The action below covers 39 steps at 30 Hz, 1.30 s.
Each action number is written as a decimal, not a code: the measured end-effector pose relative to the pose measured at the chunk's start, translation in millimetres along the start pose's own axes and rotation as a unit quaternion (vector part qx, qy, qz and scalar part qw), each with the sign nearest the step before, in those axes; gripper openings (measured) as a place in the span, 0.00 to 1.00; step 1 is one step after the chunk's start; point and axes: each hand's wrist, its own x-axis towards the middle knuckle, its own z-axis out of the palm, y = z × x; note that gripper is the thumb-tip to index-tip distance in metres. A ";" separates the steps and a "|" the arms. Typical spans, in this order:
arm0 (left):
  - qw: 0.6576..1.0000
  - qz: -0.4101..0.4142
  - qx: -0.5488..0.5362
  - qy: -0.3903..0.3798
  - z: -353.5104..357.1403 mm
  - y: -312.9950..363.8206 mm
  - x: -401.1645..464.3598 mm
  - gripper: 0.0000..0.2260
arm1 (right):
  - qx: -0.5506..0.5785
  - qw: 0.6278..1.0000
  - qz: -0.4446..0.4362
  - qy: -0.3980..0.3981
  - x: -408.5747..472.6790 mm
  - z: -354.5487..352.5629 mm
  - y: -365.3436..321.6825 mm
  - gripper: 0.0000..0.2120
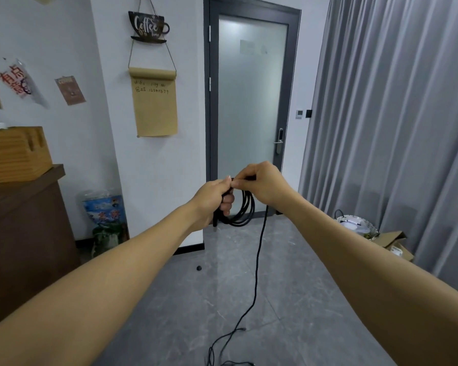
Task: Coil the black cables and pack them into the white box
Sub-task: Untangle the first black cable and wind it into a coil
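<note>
Both arms reach out at chest height toward the frosted-glass door with a dark grey frame (pixel 251 101) at twelve o'clock. The left hand (pixel 215 200) is curled round a hanging bundle of loops of thin black cable (pixel 245 210), a plug end poking out below its palm. The right hand (pixel 262 184), touching the left at its one o'clock side, pinches the cable's top strand between thumb and fingers. From under the right hand the free length drops to the grey stone-tile floor (pixel 288 273) and snakes toward six o'clock. A cardboard box (pixel 397 245) sits at three o'clock by the grey curtain (pixel 394 114).
</note>
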 end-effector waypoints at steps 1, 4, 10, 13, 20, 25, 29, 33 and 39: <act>1.000 -0.003 0.004 -0.010 -0.1 -0.4 -0.6 0.16 | 0.011 1.000 0.008 0.004 -1.2 -0.9 0.8 0.05; 0.999 -0.017 0.030 -0.038 -2.8 -1.8 -4.4 0.17 | 0.037 0.999 0.034 0.012 -4.7 -5.0 4.9 0.07; 0.993 -0.048 0.104 -0.027 -15.4 -8.4 -9.3 0.15 | 0.057 0.994 0.096 -0.007 -14.2 -1.6 24.2 0.08; 0.994 -0.044 0.104 0.016 -22.7 -11.3 -9.6 0.15 | 0.067 0.991 0.116 -0.006 -15.2 4.3 31.5 0.07; 0.988 -0.058 0.004 0.146 -62.6 -15.2 -10.2 0.16 | 0.041 0.986 0.158 0.025 -16.8 -4.7 55.8 0.08; 0.962 -0.073 -0.049 0.259 -101.2 -16.0 -12.1 0.17 | -0.006 0.984 0.170 0.056 -24.0 -20.8 77.4 0.08; 0.943 -0.060 -0.019 0.326 -103.8 -15.1 -7.5 0.16 | -0.113 0.983 0.137 0.052 -21.6 -21.0 73.8 0.05; 0.942 -0.044 0.096 0.320 -92.7 -18.2 4.2 0.16 | -0.259 0.964 0.050 -0.031 -15.3 -6.9 43.2 0.08; 0.944 -0.011 0.197 0.264 -52.6 -20.3 12.5 0.14 | -0.259 0.954 -0.025 -0.148 -9.1 13.3 5.8 0.07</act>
